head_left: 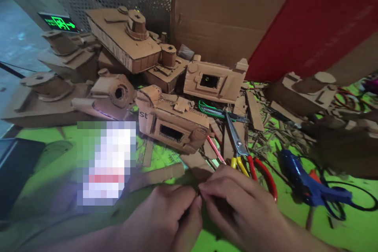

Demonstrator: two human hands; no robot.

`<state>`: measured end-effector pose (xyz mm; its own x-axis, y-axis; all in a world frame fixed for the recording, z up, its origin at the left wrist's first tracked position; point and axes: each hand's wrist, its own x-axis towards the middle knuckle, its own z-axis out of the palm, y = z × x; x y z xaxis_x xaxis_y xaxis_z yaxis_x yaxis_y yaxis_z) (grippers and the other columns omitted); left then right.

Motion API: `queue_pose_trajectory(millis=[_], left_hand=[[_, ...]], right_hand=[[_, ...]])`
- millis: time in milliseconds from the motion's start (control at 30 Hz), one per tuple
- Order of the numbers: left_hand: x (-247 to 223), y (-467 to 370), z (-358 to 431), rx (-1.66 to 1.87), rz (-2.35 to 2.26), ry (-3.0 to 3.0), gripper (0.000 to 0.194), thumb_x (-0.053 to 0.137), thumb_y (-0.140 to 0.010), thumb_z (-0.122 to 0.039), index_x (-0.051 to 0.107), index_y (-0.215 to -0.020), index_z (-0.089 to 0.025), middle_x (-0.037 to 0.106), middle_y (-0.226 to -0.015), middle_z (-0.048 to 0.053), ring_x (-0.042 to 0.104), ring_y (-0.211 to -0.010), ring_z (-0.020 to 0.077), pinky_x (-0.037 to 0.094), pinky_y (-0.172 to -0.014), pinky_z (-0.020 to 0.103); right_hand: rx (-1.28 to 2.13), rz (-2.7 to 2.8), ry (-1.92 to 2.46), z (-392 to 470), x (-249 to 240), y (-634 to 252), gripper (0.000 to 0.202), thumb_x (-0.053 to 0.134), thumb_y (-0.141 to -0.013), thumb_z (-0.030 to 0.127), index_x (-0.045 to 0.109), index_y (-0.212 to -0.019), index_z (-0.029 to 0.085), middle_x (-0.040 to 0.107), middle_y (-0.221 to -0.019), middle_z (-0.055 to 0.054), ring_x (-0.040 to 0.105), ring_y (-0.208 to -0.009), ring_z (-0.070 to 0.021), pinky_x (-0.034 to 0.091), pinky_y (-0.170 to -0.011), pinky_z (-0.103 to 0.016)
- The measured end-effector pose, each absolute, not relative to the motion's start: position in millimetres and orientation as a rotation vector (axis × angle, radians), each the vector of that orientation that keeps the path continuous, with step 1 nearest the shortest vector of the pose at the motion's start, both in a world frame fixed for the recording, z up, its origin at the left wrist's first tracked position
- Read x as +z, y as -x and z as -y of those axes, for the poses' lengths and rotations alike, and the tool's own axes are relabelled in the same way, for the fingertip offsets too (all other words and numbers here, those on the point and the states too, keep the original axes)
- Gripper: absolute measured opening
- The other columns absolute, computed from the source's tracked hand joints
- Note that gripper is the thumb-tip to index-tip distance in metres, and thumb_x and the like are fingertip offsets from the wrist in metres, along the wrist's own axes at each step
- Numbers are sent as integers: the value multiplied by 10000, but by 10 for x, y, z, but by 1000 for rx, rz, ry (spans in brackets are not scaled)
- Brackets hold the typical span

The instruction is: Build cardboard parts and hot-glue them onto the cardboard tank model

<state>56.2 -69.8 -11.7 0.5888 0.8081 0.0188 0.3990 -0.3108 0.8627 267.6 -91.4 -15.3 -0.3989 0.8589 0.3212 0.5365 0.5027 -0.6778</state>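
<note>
Left grip (167,214) and right grip (242,204) are pinching close together, contents hidden, so uncertain. Cardboard strip (161,175) is lying just beyond the left. Risk: right knuckles nudging the nearby red-handled scissors (239,143).

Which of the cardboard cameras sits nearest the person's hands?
The cardboard camera with "st" printed on it, just beyond the left hand and right hand; the others sit farther back or off to the sides.

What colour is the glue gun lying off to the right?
Mostly blue; the glue gun shows best in the head view.
</note>
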Motion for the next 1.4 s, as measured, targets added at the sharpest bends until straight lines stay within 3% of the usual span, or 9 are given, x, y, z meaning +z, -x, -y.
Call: queue_pose_trajectory(millis=[133,333,467,600,733,900,967,1067,1400], left_hand=[[-61,-571,719,559,-1005,-1855,310,485,-1012,-184,509,-713,-264,578,-589,-37,551,-492,138,413,-467,285],[70,-586,677,563,-1129,-1849,274,503,-1013,-195,556,-749,-249,557,-644,-56,552,-569,123,477,-593,274],[66,-590,632,548,-1056,-1853,323,474,-1033,-161,490,-721,-242,488,-618,-71,485,-548,111,404,-546,276],[34,-577,614,578,-1019,-1898,289,498,-1026,-138,511,-754,-236,504,-623,-72,478,-546,107,388,-538,273],[11,-576,625,570,-1004,-1900,268,501,-1017,-113,563,-785,-233,587,-660,-48,543,-576,123,435,-570,277],[4,-588,695,685,-1075,-1869,200,532,-1021,-96,642,-966,-254,728,-872,-23,712,-821,162,548,-773,290],[3,-588,710,725,-1086,-1895,195,549,-1010,-92,634,-980,-265,719,-864,-35,713,-801,154,552,-744,272],[-1,-582,696,682,-1056,-1898,232,525,-1017,-95,573,-853,-252,639,-737,-53,641,-656,130,513,-642,261],[5,-573,626,531,-1010,-1781,354,467,-1034,-134,515,-700,-240,538,-608,-63,541,-558,112,408,-548,250]], right_hand=[[566,2104,1112,902,-143,-2686,106,582,-1074,133,632,-1113,219,738,-952,-54,748,-846,-173,644,-749,-263],[723,1916,1031,818,-46,-2718,230,658,-993,55,759,-1164,172,807,-1059,-81,782,-975,-149,650,-880,-215],[933,1766,1056,768,5,-2722,198,721,-972,61,827,-1083,187,826,-958,-46,779,-894,-131,629,-797,-193],[1090,1646,1139,750,6,-2715,120,787,-957,117,834,-978,226,796,-885,-25,755,-814,-144,602,-697,-214],[1190,1568,1201,765,11,-2687,84,863,-914,183,825,-944,251,733,-839,6,706,-745,-132,578,-672,-214],[1228,1542,1267,769,34,-2682,187,845,-907,149,851,-1036,285,705,-894,14,688,-742,-104,576,-664,-172],[1221,1566,1232,758,34,-2697,257,809,-934,139,862,-1109,320,743,-982,-6,736,-869,-127,607,-742,-186],[1236,1575,1201,747,28,-2716,265,805,-944,145,875,-1091,354,771,-1049,-17,761,-980,-153,623,-774,-200],[1018,1654,1112,793,-49,-2670,178,856,-892,88,871,-1032,197,788,-900,-52,776,-792,-129,622,-713,-178]])
